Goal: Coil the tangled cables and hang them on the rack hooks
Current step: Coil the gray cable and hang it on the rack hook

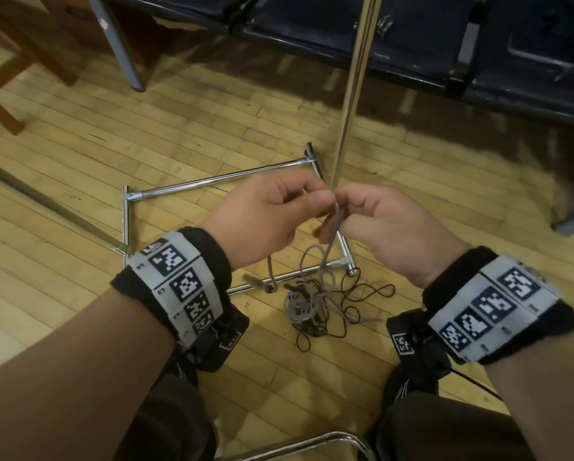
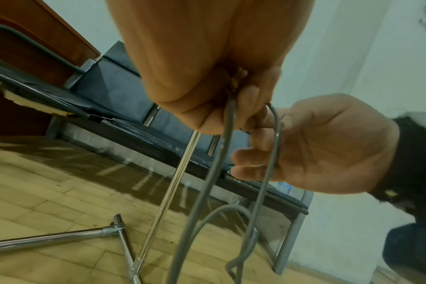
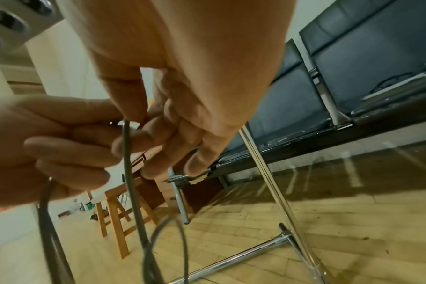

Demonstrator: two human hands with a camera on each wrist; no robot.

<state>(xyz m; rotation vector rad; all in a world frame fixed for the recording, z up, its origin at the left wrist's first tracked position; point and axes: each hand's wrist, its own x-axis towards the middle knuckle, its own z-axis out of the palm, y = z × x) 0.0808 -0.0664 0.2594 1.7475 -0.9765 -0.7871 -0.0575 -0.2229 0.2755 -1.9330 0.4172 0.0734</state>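
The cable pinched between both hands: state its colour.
Grey cable, pinched by left hand and right hand; clearest in the left wrist view.

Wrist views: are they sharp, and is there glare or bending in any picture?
Left wrist view: the gray cable is soft with blur low down. Right wrist view: the left hand is blurred and the rack pole looks bent. Head view: pale reflections lie on the wood floor.

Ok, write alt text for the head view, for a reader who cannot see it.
Left hand and right hand pinch a grey cable between them, above a tangle of cables on the wooden floor. A chrome rack base lies behind; dark seats beyond.
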